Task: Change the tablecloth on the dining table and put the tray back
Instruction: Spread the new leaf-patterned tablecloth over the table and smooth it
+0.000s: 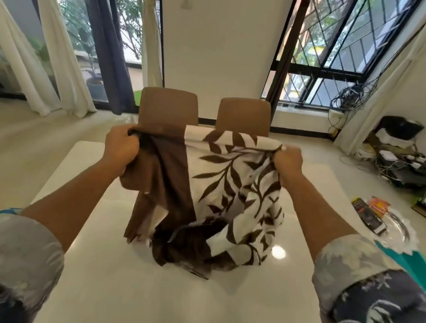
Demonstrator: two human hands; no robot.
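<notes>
A brown and white leaf-patterned tablecloth (pixel 220 177) hangs bunched above the bare white dining table (pixel 157 299), its lower folds resting on the tabletop. My left hand (pixel 121 146) grips the plain brown upper edge at the left. My right hand (pixel 287 162) grips the patterned upper edge at the right. Both arms are stretched forward and hold the cloth up between them. A clear glass tray (pixel 396 231) with scalloped rim lies at the right, off the table, on a teal surface.
Two brown chairs (pixel 169 107) stand at the table's far side. The tray holds a remote and small packets (pixel 369 214). Cables, boxes and a router (pixel 409 167) clutter the floor by the right wall. Curtains and tall windows line the back.
</notes>
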